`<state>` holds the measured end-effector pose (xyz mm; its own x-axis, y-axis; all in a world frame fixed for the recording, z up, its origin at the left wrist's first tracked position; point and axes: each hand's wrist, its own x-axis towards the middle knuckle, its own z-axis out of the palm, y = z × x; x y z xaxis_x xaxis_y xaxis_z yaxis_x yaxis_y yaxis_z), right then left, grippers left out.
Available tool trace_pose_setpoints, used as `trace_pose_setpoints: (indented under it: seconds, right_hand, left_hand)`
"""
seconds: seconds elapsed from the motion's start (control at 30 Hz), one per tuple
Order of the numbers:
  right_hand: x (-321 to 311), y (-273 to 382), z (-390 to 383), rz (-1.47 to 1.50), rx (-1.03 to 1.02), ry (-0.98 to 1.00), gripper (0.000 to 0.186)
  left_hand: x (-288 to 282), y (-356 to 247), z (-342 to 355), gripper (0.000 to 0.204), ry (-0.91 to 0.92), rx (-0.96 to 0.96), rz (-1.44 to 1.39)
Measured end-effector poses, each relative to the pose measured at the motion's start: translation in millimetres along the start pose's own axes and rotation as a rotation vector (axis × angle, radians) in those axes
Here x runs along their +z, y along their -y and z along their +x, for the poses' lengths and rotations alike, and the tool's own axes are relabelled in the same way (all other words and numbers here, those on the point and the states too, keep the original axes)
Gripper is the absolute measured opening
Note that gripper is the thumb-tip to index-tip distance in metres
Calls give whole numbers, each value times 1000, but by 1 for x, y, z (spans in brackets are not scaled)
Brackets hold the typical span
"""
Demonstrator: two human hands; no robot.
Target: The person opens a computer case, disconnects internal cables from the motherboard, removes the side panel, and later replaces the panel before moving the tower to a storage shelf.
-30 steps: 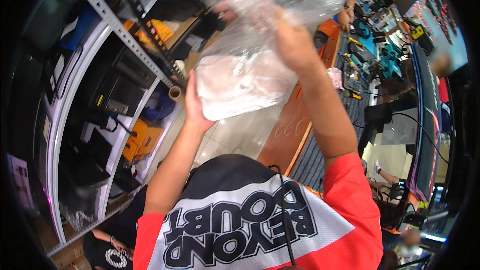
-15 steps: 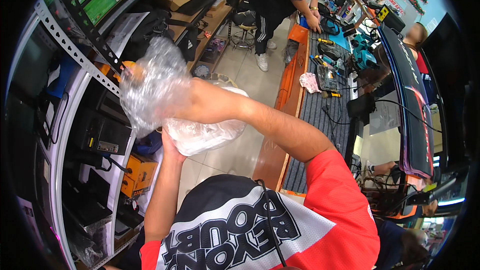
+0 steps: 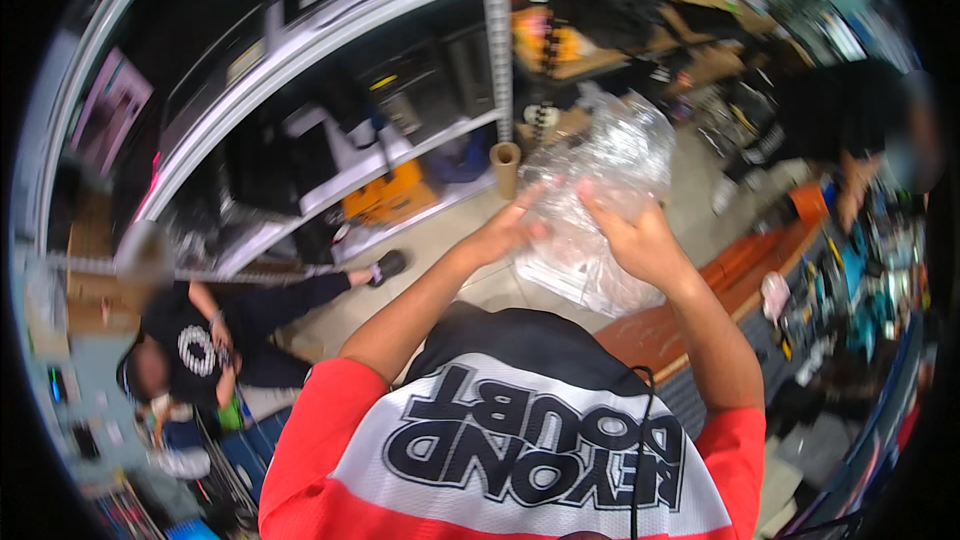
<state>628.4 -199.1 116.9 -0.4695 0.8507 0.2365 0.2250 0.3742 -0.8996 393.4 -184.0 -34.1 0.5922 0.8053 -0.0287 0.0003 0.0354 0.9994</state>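
Note:
A crumpled bundle of clear plastic wrapping (image 3: 615,145) is between my two hands, out in front of my chest. Inside or beneath its lower part shows a pale white, flat-edged thing (image 3: 555,275), its kind blurred by the plastic. My left hand (image 3: 508,230) grips the bundle's left side, fingers pressed into the film. On the other side my right hand (image 3: 630,235) closes on the wrapping, thumb uppermost. The fingers under the film are partly hidden.
Metal shelving (image 3: 400,0) with dark computer cases stands at the left, an orange box (image 3: 385,192) low on it. A cardboard tube (image 3: 505,165) stands near my left hand. One person (image 3: 220,340) sits at the left; another (image 3: 830,120) stands by the workbench (image 3: 720,270) at the right.
My view has swung left, bringing the seated person in. My right arm no longer crosses over the bundle; its hand now holds the right side, with the left hand opposite.

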Motion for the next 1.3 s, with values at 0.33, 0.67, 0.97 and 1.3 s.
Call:
trace_pose_setpoints:
  seconds: [0.33, 0.67, 0.97, 1.3]
  right_hand:
    - [196, -31, 136, 68, -18, 292, 38]
    - [344, -51, 308, -90, -267, 280, 35]
    - [345, -109, 347, -240, 112, 150, 59]
    - [314, -147, 261, -30, 570, 66, 58]
  left_hand:
    - [-87, 40, -90, 59, -422, -35, 356]
    - [-294, 86, -129, 35, -870, 317, 233]
    - [-521, 162, -128, 21, -852, -58, 366]
    - [-682, 244, -79, 43, -822, -309, 668]
